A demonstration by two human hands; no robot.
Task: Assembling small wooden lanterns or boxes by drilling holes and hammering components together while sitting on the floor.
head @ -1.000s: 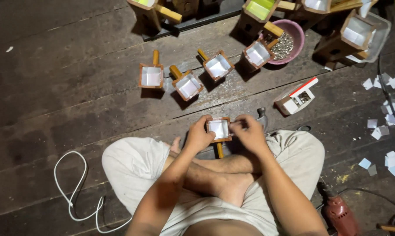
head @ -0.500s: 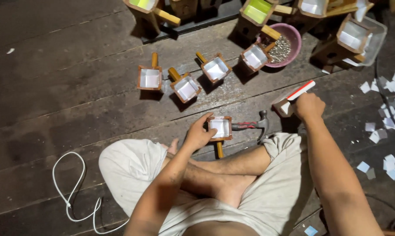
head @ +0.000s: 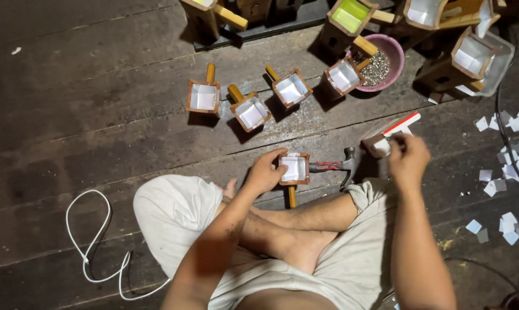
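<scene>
I sit cross-legged on a dark plank floor. My left hand grips a small square wooden box with a white paper lining and a short wooden handle pointing toward me. My right hand hovers at a small white and red carton on the floor to the right, fingers pinched together; whether they hold anything is hidden. A hammer with a red-black grip lies on the floor between my two hands, just right of the box.
Several similar paper-lined wooden boxes stand in a row ahead. A pink bowl holds small metal bits. White paper squares lie scattered at the right. A white cord loops at the left.
My right hand left the box, reached out to the carton, and has now drawn back slightly from it. The left hand keeps hold of the box.
</scene>
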